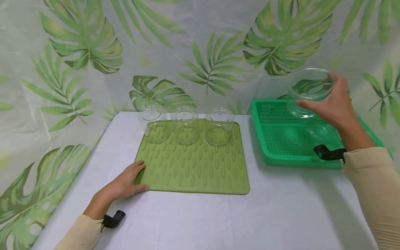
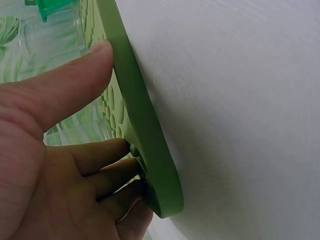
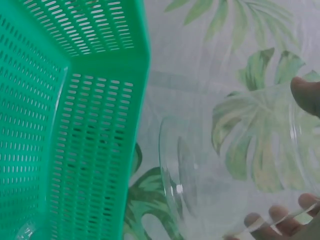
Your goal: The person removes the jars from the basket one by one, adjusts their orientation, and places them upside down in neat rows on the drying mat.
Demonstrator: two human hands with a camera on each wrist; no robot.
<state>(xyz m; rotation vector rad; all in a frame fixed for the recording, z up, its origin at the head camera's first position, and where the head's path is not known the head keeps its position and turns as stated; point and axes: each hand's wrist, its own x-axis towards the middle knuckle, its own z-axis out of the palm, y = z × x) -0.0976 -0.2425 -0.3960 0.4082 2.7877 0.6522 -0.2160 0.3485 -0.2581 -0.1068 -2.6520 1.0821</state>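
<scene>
In the head view my right hand (image 1: 335,100) grips a clear cup (image 1: 307,104) by its side, above the green basket (image 1: 265,158). This cup is tilted slightly, its wide mouth upward. The right wrist view shows its ringed base (image 3: 177,170), with fingertips (image 3: 285,222) against the wall. My left hand (image 1: 126,182) rests at the near left corner of a ribbed green mat (image 1: 197,170). Its thumb (image 2: 85,75) lies along the front edge and the other fingers touch the left edge. Along the mat's back edge stand three clear cups (image 1: 157,130) (image 1: 186,130) (image 1: 218,130), bases up.
Another clear item (image 1: 322,130) lies inside the basket, partly behind my right hand. A white cloth (image 1: 200,222) covers the table. Close behind the mat and basket hangs a leaf-patterned curtain (image 1: 218,21), which also runs down the left side.
</scene>
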